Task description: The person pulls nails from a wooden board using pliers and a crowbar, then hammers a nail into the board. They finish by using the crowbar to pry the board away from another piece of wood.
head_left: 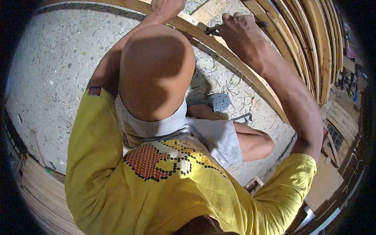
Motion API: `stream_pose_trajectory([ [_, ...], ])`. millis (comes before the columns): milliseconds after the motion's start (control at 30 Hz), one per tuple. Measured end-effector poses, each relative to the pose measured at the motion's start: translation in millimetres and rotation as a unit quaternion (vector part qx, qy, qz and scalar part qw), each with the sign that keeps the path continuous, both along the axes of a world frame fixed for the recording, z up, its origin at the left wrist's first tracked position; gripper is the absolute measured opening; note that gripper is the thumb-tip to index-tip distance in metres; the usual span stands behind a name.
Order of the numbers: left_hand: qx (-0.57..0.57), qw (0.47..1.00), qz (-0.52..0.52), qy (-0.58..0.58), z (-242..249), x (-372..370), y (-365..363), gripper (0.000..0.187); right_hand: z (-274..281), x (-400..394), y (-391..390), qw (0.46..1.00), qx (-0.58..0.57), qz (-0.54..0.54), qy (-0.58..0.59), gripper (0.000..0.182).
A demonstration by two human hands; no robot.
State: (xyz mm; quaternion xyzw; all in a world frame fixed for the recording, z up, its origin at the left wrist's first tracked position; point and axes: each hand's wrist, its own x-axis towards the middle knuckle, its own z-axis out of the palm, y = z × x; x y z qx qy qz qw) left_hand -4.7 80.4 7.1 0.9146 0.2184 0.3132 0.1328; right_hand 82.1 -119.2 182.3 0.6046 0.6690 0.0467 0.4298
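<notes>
A long wooden board (239,66) runs across in front of my raised knee. My left hand (168,8) is at the top edge of the view, closed on this board; its fingertips are partly cut off. Farther right, my right hand (241,34) is wrapped around a dark metal tool (211,30). The tool's jaw-like end is over the board, and its other end sticks out to the right of my fist. Whether it is a hammer or pincers is hidden by the hand.
Many nails (244,92) lie scattered on the speckled concrete floor (70,70). A hooked metal bar (243,116) lies near my clog (219,102). Stacked boards (301,35) stand at upper right, with more planks (43,192) at lower left.
</notes>
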Motion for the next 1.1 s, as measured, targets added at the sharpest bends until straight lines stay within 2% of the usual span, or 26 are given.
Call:
stream_pose_trajectory([
  [100, 0.004, 0.999, 0.006, 0.05, -2, 0, 3, 0.025, -5, 22, -24, 0.997, 0.049, 0.025, 0.048, 0.024],
  [167, 0.022, 0.999, -0.003, 0.05, -8, 0, 7, 0.024, -1, 29, -40, 0.985, 0.115, 0.037, 0.125, 0.034],
  [200, 0.039, 0.998, -0.014, 0.05, -9, 0, 9, 0.024, -9, 39, -50, 0.985, 0.115, 0.042, 0.124, 0.05],
  [300, 0.011, 0.999, -0.003, 0.048, -6, 1, 7, 0.024, -19, 49, -80, 0.979, 0.134, -0.004, 0.157, 0.06],
  [333, 0.011, 0.999, -0.004, 0.047, -3, 0, 3, 0.024, -27, 59, -94, 0.956, 0.13, -0.073, 0.252, 0.072],
  [367, 0.008, 1.0, -0.015, 0.026, 0, -2, 2, 0.025, -35, 69, -105, 0.957, 0.132, -0.069, 0.25, 0.072],
  [400, 0.006, 1.0, -0.023, 0.004, 0, -3, 5, 0.026, -34, 71, -103, 0.914, 0.13, -0.211, 0.321, 0.071],
  [433, 0.007, 1.0, -0.02, 0.004, -2, -1, 6, 0.026, -34, 71, -103, 0.845, 0.122, -0.351, 0.385, 0.07],
  [467, -0.008, 1.0, -0.011, 0.026, -6, 0, 5, 0.028, -30, 75, -105, 0.808, 0.127, -0.428, 0.385, 0.071],
  [500, -0.019, 0.999, -0.001, 0.046, -10, 4, 7, 0.029, -30, 77, -104, 0.836, 0.142, -0.381, 0.368, 0.07],
  [533, -0.015, 0.999, -0.004, 0.047, -14, 5, 7, 0.029, -21, 71, -97, 0.911, 0.116, -0.28, 0.279, 0.069],
  [567, -0.004, 1.0, -0.004, 0.01, -18, 6, 6, 0.03, -11, 63, -90, 0.964, 0.086, -0.175, 0.182, 0.068],
  [600, 0.01, 1.0, -0.001, -0.03, -18, 7, 8, 0.03, -7, 56, -81, 0.978, 0.086, -0.119, 0.15, 0.063],
  [733, -0.035, 0.999, -0.007, 0.035, -6, 1, 5, 0.028, 5, 17, -29, 0.989, 0.128, -0.039, 0.068, 0.054],
  [800, -0.014, 0.996, 0.018, 0.091, -8, 3, 7, 0.027, 22, -4, 0, 0.994, 0.092, -0.023, 0.05, 0.036],
  [833, -0.014, 0.995, 0.019, 0.092, -8, 2, 7, 0.027, 28, -16, 16, 0.994, 0.092, -0.021, 0.052, 0.036],
  [900, -0.021, 0.999, 0.002, 0.03, -6, -2, 5, 0.026, 32, -35, 44, 0.993, -0.095, -0.064, -0.029, 0.051],
  [967, -0.001, 0.999, -0.005, 0.035, -3, -5, 3, 0.026, 24, -41, 53, 0.992, -0.103, -0.059, -0.051, 0.049],
  [1033, 0.018, 0.999, -0.012, 0.042, -2, -6, 3, 0.027, 38, -54, 53, 0.997, -0.06, -0.02, -0.047, 0.047],
  [1100, -0.046, 0.999, 0.002, -0.015, -2, -2, -1, 0.032, 31, -48, 56, 0.997, -0.062, -0.022, -0.032, 0.045],
])
